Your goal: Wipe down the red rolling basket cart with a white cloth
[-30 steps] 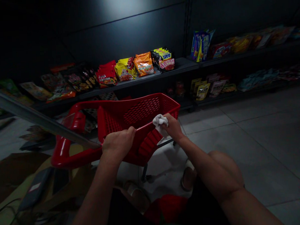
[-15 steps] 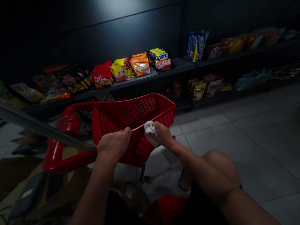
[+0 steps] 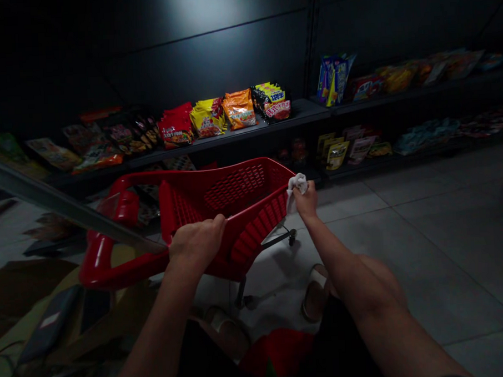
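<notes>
Illumination is low. A diffuse bright patch marks the upper back panel; the upper-left corner falls to near black. Soft shadow lies on the floor beneath the red cart. Far-right packets appear smeared.

I see the left hand gripping the near rim of the red cart, the right hand holding a white cloth at its right corner; bagged snacks line the far shelf.
</notes>
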`<state>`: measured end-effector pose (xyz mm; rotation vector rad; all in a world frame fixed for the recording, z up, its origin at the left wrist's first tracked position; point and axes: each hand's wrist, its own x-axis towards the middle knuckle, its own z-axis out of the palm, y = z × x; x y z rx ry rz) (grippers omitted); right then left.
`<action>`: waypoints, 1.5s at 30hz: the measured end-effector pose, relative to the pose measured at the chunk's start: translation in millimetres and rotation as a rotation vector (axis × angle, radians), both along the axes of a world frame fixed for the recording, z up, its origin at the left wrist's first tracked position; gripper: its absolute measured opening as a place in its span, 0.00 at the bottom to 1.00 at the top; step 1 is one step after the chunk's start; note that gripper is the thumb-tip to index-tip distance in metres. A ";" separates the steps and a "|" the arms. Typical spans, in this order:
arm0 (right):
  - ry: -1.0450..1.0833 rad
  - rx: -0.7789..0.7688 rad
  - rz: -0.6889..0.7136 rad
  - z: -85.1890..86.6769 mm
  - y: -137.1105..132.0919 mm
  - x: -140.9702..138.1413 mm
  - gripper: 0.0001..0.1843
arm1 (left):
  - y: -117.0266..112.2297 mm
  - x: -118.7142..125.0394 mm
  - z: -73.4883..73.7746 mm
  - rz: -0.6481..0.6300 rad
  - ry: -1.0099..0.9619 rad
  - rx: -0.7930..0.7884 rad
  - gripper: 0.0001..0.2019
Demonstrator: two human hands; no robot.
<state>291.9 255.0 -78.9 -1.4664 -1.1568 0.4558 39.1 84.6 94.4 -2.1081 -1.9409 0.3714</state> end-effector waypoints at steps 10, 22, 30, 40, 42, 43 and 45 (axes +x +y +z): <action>-0.468 0.275 0.615 25.8 -61.7 -56.2 0.12 | -1.7 -3.5 -1.1 -0.007 0.036 0.003 0.19; 0.156 0.065 -0.135 -7.2 34.8 41.6 0.19 | -16.4 -9.7 -1.5 0.015 0.060 -0.014 0.19; 0.041 0.148 0.094 9.2 -25.4 -12.4 0.19 | -14.8 -10.8 1.3 0.040 0.046 -0.045 0.21; -0.598 0.272 0.753 58.5 -105.5 -84.2 0.27 | -10.3 -5.8 -1.8 -0.003 0.020 -0.004 0.22; -0.540 0.204 0.640 52.4 -75.2 -51.0 0.25 | -10.0 -7.7 -1.8 0.001 0.025 0.001 0.21; -0.476 0.176 0.566 46.6 -57.9 -32.2 0.24 | -9.5 -8.6 -1.7 0.004 0.027 0.004 0.21; -0.305 0.125 0.374 31.3 -25.8 1.5 0.20 | -7.9 -9.9 -1.6 0.003 0.029 0.001 0.20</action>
